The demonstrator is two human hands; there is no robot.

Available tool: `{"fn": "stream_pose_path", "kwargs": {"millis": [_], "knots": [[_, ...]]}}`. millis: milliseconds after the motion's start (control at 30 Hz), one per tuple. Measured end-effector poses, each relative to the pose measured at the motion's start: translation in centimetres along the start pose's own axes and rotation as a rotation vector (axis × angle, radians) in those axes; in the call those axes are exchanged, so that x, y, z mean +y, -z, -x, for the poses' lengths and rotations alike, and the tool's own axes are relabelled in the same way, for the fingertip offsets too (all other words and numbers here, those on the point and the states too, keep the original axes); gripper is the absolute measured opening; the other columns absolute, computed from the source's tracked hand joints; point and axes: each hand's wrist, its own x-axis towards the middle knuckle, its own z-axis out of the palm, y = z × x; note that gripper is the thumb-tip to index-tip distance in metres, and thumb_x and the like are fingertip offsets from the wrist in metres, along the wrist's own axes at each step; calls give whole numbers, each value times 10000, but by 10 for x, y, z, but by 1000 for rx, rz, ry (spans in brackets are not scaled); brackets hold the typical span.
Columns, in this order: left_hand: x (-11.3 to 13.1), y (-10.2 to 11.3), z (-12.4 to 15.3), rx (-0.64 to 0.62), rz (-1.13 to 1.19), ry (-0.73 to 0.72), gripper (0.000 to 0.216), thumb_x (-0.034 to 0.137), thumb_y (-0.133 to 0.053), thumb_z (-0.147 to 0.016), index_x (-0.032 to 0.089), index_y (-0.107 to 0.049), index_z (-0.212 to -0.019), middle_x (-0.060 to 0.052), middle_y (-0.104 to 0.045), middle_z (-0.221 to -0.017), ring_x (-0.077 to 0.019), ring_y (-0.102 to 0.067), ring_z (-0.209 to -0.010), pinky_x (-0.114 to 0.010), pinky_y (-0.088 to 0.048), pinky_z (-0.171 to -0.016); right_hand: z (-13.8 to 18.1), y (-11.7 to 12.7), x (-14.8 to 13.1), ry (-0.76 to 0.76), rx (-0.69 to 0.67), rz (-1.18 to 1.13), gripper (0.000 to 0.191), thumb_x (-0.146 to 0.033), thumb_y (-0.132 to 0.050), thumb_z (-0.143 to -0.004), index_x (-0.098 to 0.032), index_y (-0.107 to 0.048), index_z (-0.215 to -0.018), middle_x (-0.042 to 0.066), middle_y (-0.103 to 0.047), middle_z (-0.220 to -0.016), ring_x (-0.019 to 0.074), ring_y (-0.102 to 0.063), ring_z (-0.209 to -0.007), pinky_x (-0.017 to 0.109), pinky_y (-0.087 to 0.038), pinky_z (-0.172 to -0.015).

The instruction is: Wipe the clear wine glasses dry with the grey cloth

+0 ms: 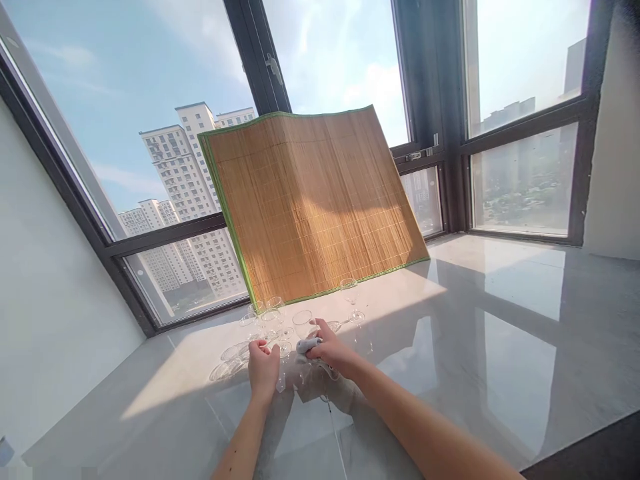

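Observation:
My left hand is closed, thumb and fingers drawn together beside a group of clear stemmed glasses; what it grips, if anything, is hidden. My right hand is closed around a small grey-white object, whose kind I cannot make out. Just above that object is the bowl of another clear glass, with the right fingertips close to its side. Farther back and to the right, one stemmed glass stands upright on the glossy grey tiled ledge.
A bamboo mat with green edging leans against the window behind the glasses. Dark window frames enclose the ledge, and a white wall rises at the left. Sunlight and reflections cross the shiny tiles.

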Motion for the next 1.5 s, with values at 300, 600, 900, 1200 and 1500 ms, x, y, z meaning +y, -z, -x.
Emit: {"fn": "stream_pose_path", "kwargs": {"millis": [300, 600, 900, 1200, 1500], "knots": [[-9, -5, -7, -30, -80, -8, 368, 371, -541, -792, 214, -485, -1120, -20, -605, -923, -180, -617, -753, -287, -438, -676, 7, 20, -23, -215, 462, 275, 1187, -159, -650, -611, -114, 93, -1534, 164, -610, -1151, 248, -610, -918, 294, -445, -668], [-18, -8, -13, -188, -200, -43, 488, 424, -516, -815, 161, -577, -1222, -55, -652, -943, -198, -630, -799, -263, -411, -638, 0, 49, -24, -181, 615, 241, 1170, -174, -652, -578, -135, 9, -1543, 174, -652, -1110, 306, -636, -947, 333, -455, -644], [-8, -2, -6, -287, -229, -18, 490, 406, -486, -824, 192, -597, -1251, -38, -666, -897, -194, -632, -769, -268, -389, -616, -15, 78, -8, -151, 593, 297, 692, -189, -680, -495, -177, -547, -1174, 123, -675, -945, 272, -636, -799, 312, -451, -579], [-4, -1, -3, -274, -260, -31, 433, 428, -512, -837, 198, -644, -1178, -67, -675, -981, -215, -633, -805, -281, -390, -617, -23, 92, -7, -111, 492, 304, 520, -163, -622, -482, -201, -606, -1000, 89, -659, -885, 250, -617, -788, 318, -455, -614], [-5, -2, -3, -270, -282, -62, 394, 425, -505, -857, 196, -651, -1143, -76, -679, -997, -210, -630, -821, -270, -386, -633, -25, 91, -6, -98, 478, 289, 463, -186, -621, -490, -207, -612, -953, 56, -634, -795, 234, -590, -754, 309, -426, -612]]}}
